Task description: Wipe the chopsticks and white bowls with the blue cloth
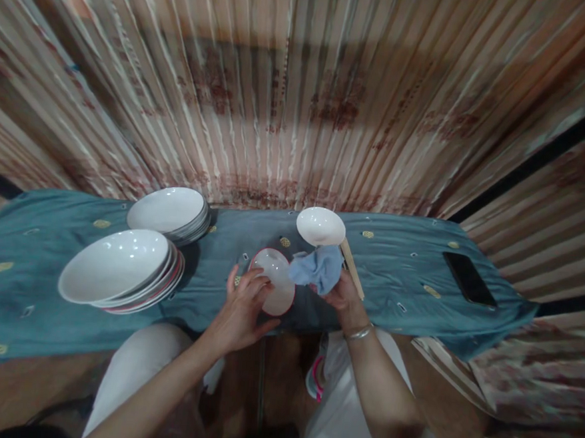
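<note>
A small white bowl with a red rim (280,297) sits on the table near its front edge. Over its left side is my left hand (246,302), fingers spread and partly covering the bowl; whether the fingertips touch it I cannot tell. My right hand (342,294) grips a crumpled blue cloth (319,267), raised just right of the red-rimmed bowl. Behind the cloth stands a plain white bowl (321,225). Beside my right hand lies a pair of chopsticks (353,270), partly hidden by the hand and cloth.
On the left are a stack of large white bowls (119,267) and, behind it, a stack of white plates or shallow bowls (170,212). A black phone (469,278) lies at the right end of the teal tablecloth (400,253). Patterned curtains (301,99) hang behind the table.
</note>
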Action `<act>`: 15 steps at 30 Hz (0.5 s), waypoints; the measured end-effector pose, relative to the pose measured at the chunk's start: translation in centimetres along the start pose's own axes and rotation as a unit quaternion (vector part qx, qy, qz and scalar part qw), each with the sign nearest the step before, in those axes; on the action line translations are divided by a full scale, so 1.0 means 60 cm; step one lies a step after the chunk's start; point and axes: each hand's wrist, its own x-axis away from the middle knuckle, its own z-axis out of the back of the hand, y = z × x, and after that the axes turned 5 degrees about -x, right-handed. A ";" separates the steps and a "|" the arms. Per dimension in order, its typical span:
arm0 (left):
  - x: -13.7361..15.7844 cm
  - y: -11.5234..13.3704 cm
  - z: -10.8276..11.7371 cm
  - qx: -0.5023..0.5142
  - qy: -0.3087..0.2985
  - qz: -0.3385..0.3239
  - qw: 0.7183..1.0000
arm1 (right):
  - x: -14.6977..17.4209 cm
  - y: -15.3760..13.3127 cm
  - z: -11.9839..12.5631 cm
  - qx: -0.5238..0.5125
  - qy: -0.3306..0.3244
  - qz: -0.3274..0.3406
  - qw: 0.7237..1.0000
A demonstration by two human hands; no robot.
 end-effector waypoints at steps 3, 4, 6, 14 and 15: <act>0.003 0.004 0.008 0.000 -0.029 -0.010 1.000 | -0.007 -0.008 -0.006 -0.097 0.055 -0.007 0.994; 0.004 0.004 0.007 0.003 -0.035 -0.016 0.999 | -0.009 -0.010 -0.010 -0.116 0.069 -0.002 0.991; 0.004 0.002 0.003 0.010 -0.036 -0.024 0.999 | -0.012 -0.011 -0.016 -0.138 0.089 0.008 0.986; -0.019 -0.019 -0.013 0.062 0.015 0.044 0.997 | -0.018 -0.006 -0.007 -0.122 0.089 0.026 0.988; -0.025 -0.024 -0.012 0.084 0.031 0.074 0.993 | -0.018 -0.005 -0.005 -0.109 0.087 0.033 0.990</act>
